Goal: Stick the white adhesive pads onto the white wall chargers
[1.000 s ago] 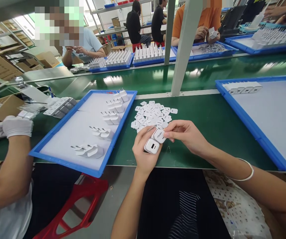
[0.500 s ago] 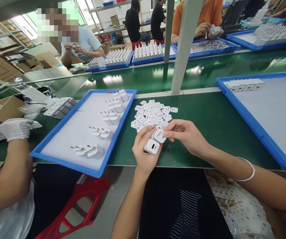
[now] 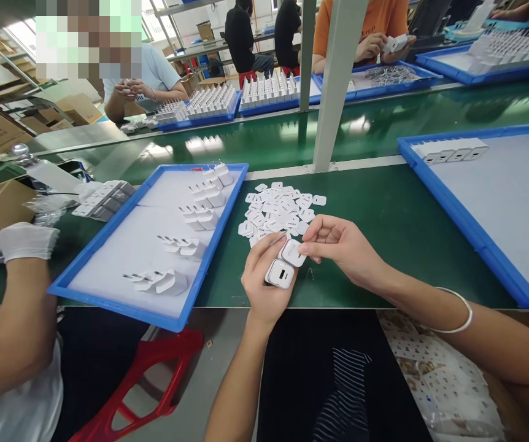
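We've got 2 small white charger cubes [image 3: 285,264] stacked together, rounded corners, glossy plastic. The nearer one [image 3: 280,274] faces us with its grey port end, a dark slot in the middle, tilted a bit to the left. The one behind it [image 3: 292,252] shows a plain white face with what looks like faint print, too small to read. Both sit just above the near edge of the green counter [image 3: 384,227], off its surface. Just behind them on the counter lies a loose heap of little flat white square labels [image 3: 278,209], overlapping each other, with 1 stray [image 3: 319,200] at the heap's right edge.
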A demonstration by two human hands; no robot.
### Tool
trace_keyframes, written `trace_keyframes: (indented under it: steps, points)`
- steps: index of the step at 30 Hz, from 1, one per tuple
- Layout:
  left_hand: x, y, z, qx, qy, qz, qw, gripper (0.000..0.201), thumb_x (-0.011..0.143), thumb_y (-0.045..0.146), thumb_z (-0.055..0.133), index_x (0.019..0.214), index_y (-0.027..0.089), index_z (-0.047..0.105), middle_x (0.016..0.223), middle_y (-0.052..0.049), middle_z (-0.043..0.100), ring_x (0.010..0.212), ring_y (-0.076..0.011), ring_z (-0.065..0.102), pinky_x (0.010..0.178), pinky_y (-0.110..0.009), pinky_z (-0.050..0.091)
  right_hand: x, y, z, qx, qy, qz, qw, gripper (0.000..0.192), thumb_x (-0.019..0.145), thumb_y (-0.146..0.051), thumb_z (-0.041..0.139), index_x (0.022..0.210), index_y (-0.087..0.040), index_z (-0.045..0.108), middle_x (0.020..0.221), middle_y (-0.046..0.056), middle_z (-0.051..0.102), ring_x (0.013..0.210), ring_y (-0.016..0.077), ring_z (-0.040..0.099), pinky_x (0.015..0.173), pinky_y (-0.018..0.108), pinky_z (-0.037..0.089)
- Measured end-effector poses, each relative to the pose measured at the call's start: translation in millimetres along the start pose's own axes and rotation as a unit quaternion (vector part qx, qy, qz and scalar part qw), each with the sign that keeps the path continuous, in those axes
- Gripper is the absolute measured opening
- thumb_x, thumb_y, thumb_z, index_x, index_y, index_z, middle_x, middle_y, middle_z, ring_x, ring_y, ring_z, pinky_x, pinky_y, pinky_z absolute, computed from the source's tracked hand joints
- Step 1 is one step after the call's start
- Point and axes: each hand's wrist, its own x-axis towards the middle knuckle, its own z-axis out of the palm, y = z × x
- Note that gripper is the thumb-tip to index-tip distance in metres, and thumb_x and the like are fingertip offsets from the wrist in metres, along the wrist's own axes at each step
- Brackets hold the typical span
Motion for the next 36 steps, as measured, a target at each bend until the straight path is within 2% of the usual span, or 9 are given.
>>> trace_keyframes:
  steps: [8,17,27,31,36]
  points:
    - [0.7,0.2,0.0,-0.003,-0.005,0.006,1.000,0.039,0.079,0.018,0.081,0.116,0.022,0.070,0.118,-0.007,0.071,0.107,-0.0215,0.070,0.095,-0.038,0.060,0.0,-0.8,-2.9,-0.009,-0.013,0.013,1.000,0.031,0.060,-0.020,0.093,0.070,-0.016,0.064,0.060,-0.005,0.062,0.050,0.0059,0.053,0.051,0.020,0.044]
    - [0.4,-0.3,1.4,0.004,-0.011,0.003,1.000,0.036,0.081,0.020,0.078,0.116,0.022,0.070,0.119,-0.007,0.071,0.105,-0.0216,0.071,0.094,-0.039,0.060,-2.3,0.0,-1.8,-0.079,0.002,-0.019,0.997,0.030,0.065,-0.025,0.091,0.073,-0.017,0.064,0.065,-0.004,0.061,0.054,0.0074,0.054,0.051,0.022,0.045]
    - [0.0,-0.7,3.8,0.005,-0.013,-0.005,1.000,0.038,0.080,0.020,0.080,0.117,0.022,0.070,0.120,-0.007,0.070,0.105,-0.0217,0.071,0.094,-0.039,0.061,-2.4,-1.5,1.5,-0.146,0.013,-0.059,0.987,0.034,0.069,-0.039,0.088,0.072,-0.019,0.060,0.068,-0.002,0.059,0.063,0.0119,0.054,0.059,0.027,0.046]
    - [0.7,0.1,4.5,-0.015,-0.011,-0.028,0.999,0.038,0.078,0.021,0.082,0.115,0.022,0.072,0.119,-0.007,0.071,0.106,-0.0213,0.071,0.094,-0.038,0.060,1.1,1.2,-1.8,-0.146,-0.006,-0.036,0.989,0.035,0.070,-0.040,0.087,0.076,-0.019,0.060,0.067,-0.002,0.059,0.063,0.0124,0.055,0.060,0.028,0.045]
    - [2.3,0.3,-0.4,-0.058,-0.020,-0.091,0.994,0.040,0.076,0.022,0.084,0.113,0.021,0.072,0.117,-0.008,0.072,0.109,-0.0224,0.070,0.096,-0.039,0.060,7.7,11.5,-6.4,-0.142,-0.036,0.001,0.989,0.039,0.069,-0.040,0.088,0.084,-0.019,0.060,0.072,-0.002,0.059,0.063,0.0111,0.052,0.057,0.026,0.044]
